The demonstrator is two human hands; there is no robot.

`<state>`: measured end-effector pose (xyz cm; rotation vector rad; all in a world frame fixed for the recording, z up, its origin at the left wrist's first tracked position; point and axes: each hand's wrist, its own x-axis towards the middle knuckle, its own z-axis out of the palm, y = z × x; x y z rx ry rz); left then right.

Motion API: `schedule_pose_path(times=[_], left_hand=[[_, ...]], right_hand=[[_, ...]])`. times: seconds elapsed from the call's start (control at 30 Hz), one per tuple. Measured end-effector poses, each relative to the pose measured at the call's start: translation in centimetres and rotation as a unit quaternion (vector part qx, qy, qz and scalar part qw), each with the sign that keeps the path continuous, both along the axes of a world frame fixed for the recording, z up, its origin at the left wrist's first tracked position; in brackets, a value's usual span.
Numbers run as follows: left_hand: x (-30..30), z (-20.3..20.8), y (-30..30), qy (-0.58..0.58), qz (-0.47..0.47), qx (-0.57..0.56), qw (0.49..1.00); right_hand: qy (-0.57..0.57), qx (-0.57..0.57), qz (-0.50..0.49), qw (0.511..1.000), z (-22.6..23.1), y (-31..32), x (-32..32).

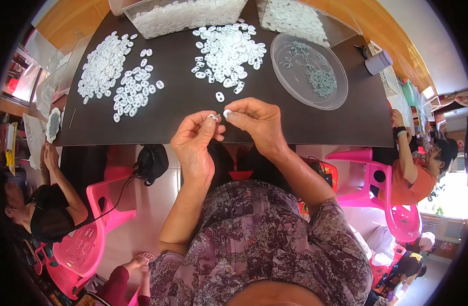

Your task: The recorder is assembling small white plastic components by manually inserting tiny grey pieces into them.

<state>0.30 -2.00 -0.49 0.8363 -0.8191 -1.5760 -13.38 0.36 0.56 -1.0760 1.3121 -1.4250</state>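
My left hand (195, 137) pinches a small white plastic piece (212, 117) between thumb and forefinger, above the near edge of the dark table. Close beside it, my right hand (257, 122) grips another small white piece (227, 114) in its fingertips. The two pieces are nearly together, and I cannot tell whether they touch. A single white oval piece with two holes (220, 97) lies just beyond my fingers. Behind it spreads a heap of similar white pieces (229, 53). To the right, a round clear lid (300, 97) holds many small grey-green parts (322, 81).
Two more groups of white pieces, a large pile (102, 69) and a smaller cluster (134, 92), lie at the left. Clear tubs (150, 31) of white parts stand at the back. A grey cup (378, 62) is at the far right. People sit on pink chairs (99, 224) at both sides.
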Motion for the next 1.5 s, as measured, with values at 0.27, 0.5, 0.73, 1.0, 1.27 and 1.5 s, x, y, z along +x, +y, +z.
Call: schedule_pose_path(times=[0.27,0.5,0.73,1.0,1.27,1.5], left_hand=[[-0.3,-0.2,0.4,-0.005,-0.005,-0.021,1.000],[-0.4,-0.2,0.8,-0.023,0.001,-0.061,0.998],[-0.4,-0.6,1.1,-0.056,0.008,-0.090,0.994],[-0.5,-0.6,1.3,-0.083,0.019,-0.085,0.993],[-0.6,-0.6,1.5,-0.079,0.014,-0.062,0.995],[-0.6,-1.0,1.5,-0.099,0.027,-0.089,0.991]], right_hand=[[-0.060,0.033,0.002,0.998,0.1,0.1,-0.5],[-0.056,0.024,0.003,0.998,0.2,0.2,-0.5],[-0.032,0.002,-0.002,0.999,-0.1,0.1,-0.4],[-0.007,-0.010,-0.017,1.000,-0.2,0.3,0.1],[0.055,-0.032,-0.040,0.997,-0.5,0.6,0.9],[0.160,-0.083,-0.062,0.982,-0.9,0.8,1.0]])
